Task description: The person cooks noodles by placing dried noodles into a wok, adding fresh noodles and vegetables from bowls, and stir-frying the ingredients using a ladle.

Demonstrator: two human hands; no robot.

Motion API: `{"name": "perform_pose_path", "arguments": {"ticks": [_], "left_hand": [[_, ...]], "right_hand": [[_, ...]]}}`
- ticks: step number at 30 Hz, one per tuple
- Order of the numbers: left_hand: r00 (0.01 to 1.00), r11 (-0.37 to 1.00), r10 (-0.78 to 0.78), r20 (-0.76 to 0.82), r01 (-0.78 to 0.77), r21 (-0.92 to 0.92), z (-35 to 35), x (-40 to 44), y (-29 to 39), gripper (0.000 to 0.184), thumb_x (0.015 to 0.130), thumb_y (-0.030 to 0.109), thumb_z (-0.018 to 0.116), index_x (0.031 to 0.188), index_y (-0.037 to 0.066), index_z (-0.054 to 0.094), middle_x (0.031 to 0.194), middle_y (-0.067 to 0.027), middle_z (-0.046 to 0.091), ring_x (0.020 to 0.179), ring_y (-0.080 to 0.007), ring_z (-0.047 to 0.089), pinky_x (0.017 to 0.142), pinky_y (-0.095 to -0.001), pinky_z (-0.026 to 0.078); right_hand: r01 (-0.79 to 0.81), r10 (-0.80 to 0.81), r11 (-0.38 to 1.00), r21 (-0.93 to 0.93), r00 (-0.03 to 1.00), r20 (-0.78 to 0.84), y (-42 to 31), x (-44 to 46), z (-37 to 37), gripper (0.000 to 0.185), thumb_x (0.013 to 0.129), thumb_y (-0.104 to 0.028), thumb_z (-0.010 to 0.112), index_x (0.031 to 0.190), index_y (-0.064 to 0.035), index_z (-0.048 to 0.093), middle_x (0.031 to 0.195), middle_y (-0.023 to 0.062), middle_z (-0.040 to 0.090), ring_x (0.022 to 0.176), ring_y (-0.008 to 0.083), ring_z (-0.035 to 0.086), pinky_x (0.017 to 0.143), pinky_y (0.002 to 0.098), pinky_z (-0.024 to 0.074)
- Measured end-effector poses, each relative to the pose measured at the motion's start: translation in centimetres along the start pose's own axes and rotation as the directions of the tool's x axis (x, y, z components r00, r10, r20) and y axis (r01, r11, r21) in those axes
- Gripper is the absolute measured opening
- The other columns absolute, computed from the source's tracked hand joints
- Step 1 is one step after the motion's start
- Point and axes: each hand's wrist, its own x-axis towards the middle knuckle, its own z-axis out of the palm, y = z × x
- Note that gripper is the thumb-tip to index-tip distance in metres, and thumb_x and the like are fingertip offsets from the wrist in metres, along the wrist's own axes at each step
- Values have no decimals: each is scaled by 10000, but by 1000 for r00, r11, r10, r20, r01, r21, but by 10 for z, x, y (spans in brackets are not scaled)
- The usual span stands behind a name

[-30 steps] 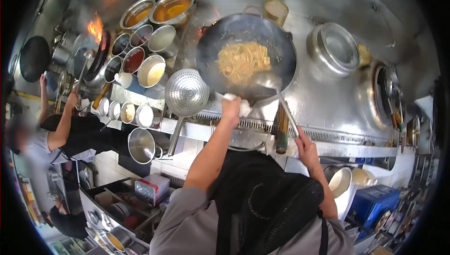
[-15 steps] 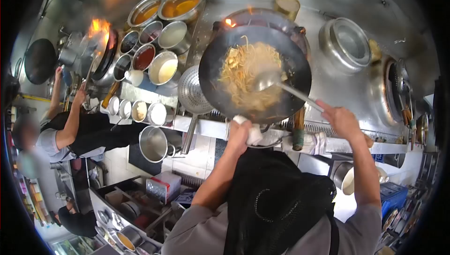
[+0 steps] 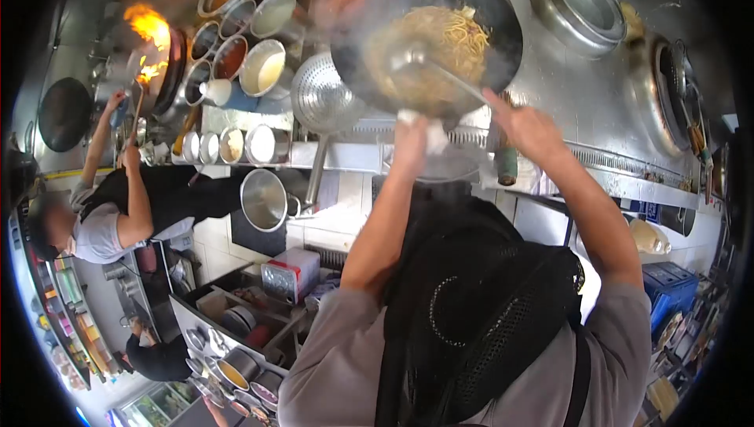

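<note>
A black wok (image 3: 357, 66) of steaming noodles (image 3: 467, 34) sits over the burner at the top middle. My left hand (image 3: 410, 144) is closed round a folded white cloth (image 3: 437, 138) at the wok's near rim; any handle under the cloth is hidden. In my right hand (image 3: 528, 127) is the long handle of a metal ladle (image 3: 455, 79). The ladle's bowl rests among the noodles, blurred by steam.
A perforated strainer (image 3: 322, 93) lies left of the wok, beside several sauce pots (image 3: 263, 66). A wooden-handled tool (image 3: 506, 164) stands at the stove's front edge. Flames (image 3: 149, 31) rise at a co-worker's (image 3: 118, 215) station. Nested metal pots (image 3: 585, 7) stand right.
The whole view has shifted, with the stove higher in it. The wok and my left hand have moved farther away from me. The noodles have shifted toward the wok's far right side.
</note>
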Motion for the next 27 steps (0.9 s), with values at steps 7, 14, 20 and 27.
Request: {"name": "perform_pose_path", "arguments": {"ticks": [7,14,20,27], "left_hand": [[991,860,-96,-90,37,-509,3,-33,103,256,944,138,526,1148,-12,560,1005,-152,651,835,-264,679,683,-401,579],[968,942,121,-218,-181,-284,23,-72,75,356,882,42,561,1230,-19,518,1064,-121,637,883,-241,665,708,-380,562],[954,953,-128,-273,41,-301,7,-38,79,273,929,128,533,1165,-2,577,1032,-138,654,861,-247,665,696,-371,553],[998,937,-4,56,-16,348,-16,1,109,472,899,69,569,1359,8,483,1267,-128,596,1079,-213,599,893,-359,503]], "right_hand": [[-24,33,997,-78,993,112,33,9,-7,497,974,-274,522,1459,-235,418,842,200,678,810,383,673,725,482,533],[-60,69,997,-56,981,182,55,-12,-42,498,969,-271,548,1455,-278,440,787,188,656,766,395,662,697,474,529],[-12,12,1000,6,996,86,13,2,-15,482,966,-289,548,1438,-267,452,807,204,650,777,398,653,714,495,516],[-52,51,999,8,995,86,19,24,0,494,970,-272,539,1451,-297,430,862,192,676,818,409,664,721,508,519]]}}
